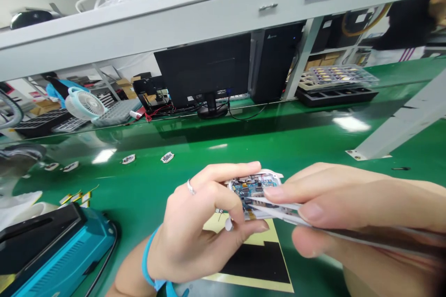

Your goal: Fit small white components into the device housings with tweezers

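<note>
My left hand (205, 213), with a ring and a blue wrist strap, grips a small white device housing (259, 213) by its left side and edges. Inside the housing a blue circuit board (244, 188) with small parts faces up. My right hand (334, 209) is closed around metal tweezers (292, 213). The tweezer tips rest at the board, slightly apart; whether they pinch anything is too small to tell. One right fingertip lies at the housing's right part. Below the hands lies a pale yellow sheet with a black area (258, 262).
Several similar small housings (167, 157) lie on the green table (216, 141). At lower left stands a blue and black machine (59, 246) near yellow battery-like pieces (85, 198). A monitor (209, 72), a shelf post (400, 116) and black trays (336, 96) stand beyond. A person (57, 88) is at back left.
</note>
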Demonstrator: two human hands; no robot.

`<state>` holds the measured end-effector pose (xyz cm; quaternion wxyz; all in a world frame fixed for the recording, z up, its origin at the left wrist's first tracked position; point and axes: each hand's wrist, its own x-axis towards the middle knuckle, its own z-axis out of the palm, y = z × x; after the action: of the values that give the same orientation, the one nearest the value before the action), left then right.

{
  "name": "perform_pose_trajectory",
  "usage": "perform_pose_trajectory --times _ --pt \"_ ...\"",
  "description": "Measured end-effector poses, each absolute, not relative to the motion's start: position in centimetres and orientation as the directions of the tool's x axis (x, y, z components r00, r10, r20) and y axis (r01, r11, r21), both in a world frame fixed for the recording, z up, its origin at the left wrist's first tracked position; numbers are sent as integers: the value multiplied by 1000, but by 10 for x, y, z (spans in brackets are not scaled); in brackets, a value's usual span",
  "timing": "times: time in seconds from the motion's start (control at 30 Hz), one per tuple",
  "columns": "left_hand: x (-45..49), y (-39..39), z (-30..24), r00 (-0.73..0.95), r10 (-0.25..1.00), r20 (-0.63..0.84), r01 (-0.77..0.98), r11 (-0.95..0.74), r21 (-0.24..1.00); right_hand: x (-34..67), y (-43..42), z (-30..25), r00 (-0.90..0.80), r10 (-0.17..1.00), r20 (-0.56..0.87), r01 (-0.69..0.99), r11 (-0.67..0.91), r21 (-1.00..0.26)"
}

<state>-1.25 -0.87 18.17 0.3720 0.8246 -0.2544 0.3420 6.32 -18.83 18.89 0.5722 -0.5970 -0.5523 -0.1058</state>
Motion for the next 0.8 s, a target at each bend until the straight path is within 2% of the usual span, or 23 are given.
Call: perform_pose_trajectory --times 0.07,0.17,0.23,0.3,0.37,0.6,0.7,0.8 --pt "-13 -8 182 631 -167 757 -680 -588 437 63 -190 192 276 534 799 825 295 -482" --pt "-14 -7 182 614 -200 764 -710 -563 423 58 -187 198 252 519 817 812 346 -470" --pt "-14 -6 182 602 -213 769 -720 -560 408 51 -180 202 338 446 829 795 336 -505" --pt "-14 -5 183 596 -214 774 -721 -565 400 44 -172 204 443 322 837 787 308 -535" --pt "-14 -4 183 593 -214 777 -723 -566 396 41 -168 203 474 293 830 775 310 -551" --pt "-13 -4 182 559 -239 794 -742 -572 350 49 -173 193 396 370 840 805 300 -512" --pt "-13 -4 182 558 -271 784 -756 -557 345 57 -174 195 291 457 841 812 346 -469" --pt "-13 -5 184 609 -262 749 -735 -542 408 63 -175 197 166 501 849 807 426 -409"
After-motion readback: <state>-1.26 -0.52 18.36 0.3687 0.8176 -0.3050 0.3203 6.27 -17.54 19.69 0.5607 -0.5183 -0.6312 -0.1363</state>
